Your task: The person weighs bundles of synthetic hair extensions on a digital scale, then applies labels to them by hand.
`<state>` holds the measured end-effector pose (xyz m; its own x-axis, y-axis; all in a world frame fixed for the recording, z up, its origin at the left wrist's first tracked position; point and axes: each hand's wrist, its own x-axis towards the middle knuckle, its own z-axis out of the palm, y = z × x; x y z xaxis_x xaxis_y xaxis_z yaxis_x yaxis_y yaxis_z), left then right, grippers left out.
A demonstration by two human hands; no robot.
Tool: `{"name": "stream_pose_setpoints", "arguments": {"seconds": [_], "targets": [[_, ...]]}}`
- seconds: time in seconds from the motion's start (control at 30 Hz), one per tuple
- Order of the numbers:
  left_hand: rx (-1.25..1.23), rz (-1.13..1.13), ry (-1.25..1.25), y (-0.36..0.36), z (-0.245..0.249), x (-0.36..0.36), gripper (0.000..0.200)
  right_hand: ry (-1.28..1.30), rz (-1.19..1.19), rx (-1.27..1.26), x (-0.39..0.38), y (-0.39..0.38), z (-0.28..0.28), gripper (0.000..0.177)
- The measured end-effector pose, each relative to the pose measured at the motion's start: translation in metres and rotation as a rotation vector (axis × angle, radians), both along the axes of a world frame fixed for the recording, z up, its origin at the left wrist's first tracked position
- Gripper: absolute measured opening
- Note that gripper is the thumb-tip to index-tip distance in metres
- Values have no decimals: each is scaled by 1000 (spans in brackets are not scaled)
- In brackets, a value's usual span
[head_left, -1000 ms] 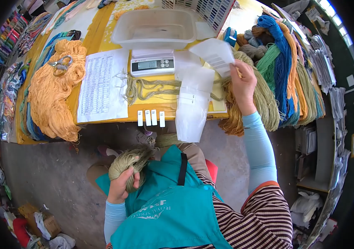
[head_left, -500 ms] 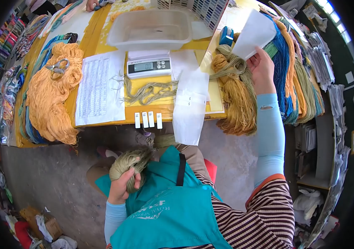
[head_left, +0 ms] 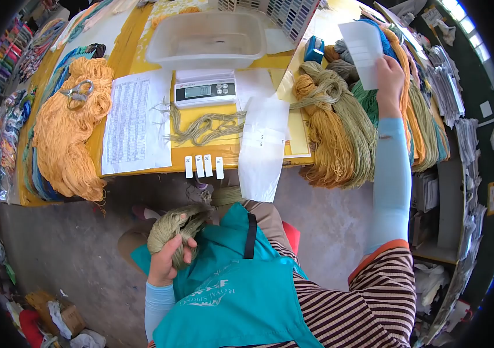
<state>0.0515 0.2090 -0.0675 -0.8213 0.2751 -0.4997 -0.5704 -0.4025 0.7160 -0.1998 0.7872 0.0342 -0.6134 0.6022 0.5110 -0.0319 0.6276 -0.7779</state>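
A bundle of olive-green thread is gripped in my left hand above my lap, the fingers wrapped round it. My right hand pinches a white paper sheet by its edge, over the skeins at the right of the table. Just below and left of that sheet lie an olive skein with a looped top and a golden-brown skein. Thin olive strands lie across the table in front of the digital scale, which reads zero.
Orange yarn with scissors on it hangs over the left table edge. A printed sheet, a clear plastic tub, a colour card, a blue tape dispenser and a translucent paper strip are on the table.
My right hand has moved right and slightly up with the paper sheet, uncovering more of the skeins beneath. My left hand keeps its hold on the thread bundle, nearly in place.
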Motion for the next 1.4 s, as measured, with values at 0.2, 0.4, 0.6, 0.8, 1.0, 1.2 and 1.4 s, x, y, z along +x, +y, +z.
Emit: {"name": "stream_pose_setpoints", "arguments": {"seconds": [0.2, 0.4, 0.6, 0.8, 1.0, 1.2, 1.4], "targets": [[616, 180, 147, -10, -14, 8, 72, 151, 329, 5, 101, -149, 14, 17], [618, 173, 194, -13, -5, -2, 74, 41, 671, -36, 169, -304, -27, 23], [435, 300, 327, -10, -7, 9, 50, 373, 1005, 425, 184, -414, -63, 39], [122, 572, 224, -2, 18, 12, 39, 255, 1230, 424, 203, -439, -73, 35], [105, 501, 212, -30, 10, 10, 23, -154, 1253, -127, 174, -429, -62, 35], [-48, 337, 225, -39, 15, 11, 28, -532, 1388, -791, 158, -440, -74, 35], [-110, 301, 238, -48, 11, 10, 34, -608, 1422, -760, 161, -441, -73, 31]]}}
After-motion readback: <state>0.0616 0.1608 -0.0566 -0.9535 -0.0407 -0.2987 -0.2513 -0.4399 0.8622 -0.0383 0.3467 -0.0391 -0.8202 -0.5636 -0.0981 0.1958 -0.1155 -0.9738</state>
